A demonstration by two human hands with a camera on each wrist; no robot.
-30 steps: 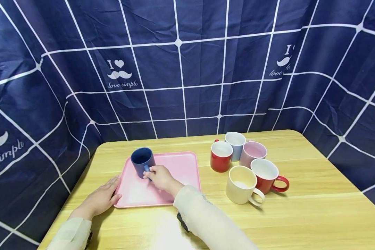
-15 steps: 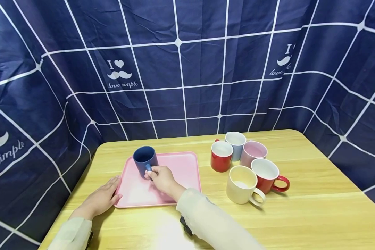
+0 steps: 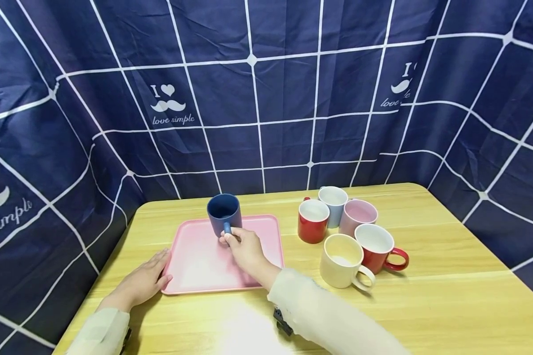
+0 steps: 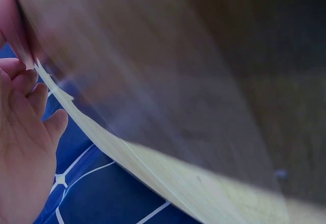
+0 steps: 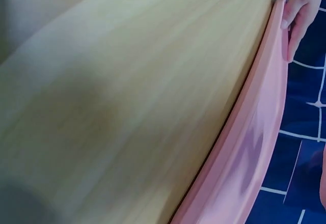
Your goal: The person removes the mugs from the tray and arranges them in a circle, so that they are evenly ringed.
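Navy mug (image 3: 224,213) (glossy, cylindrical), handle pinched by right hand (image 3: 244,246), left hand (image 3: 144,281) flat against smooth pink tray (image 3: 195,271).

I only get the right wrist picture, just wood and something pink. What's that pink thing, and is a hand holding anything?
Observer: It's a pink tray on a wooden table. The right hand grips the handle of a dark blue mug.
Operator: Whose fingers are at the tray's edge?
Observer: The left hand, lying flat against the tray's near left corner.
Operator: Are there more mugs?
Observer: Five, clustered right of the tray: two red, one light blue, one pink, one cream mug nearest.
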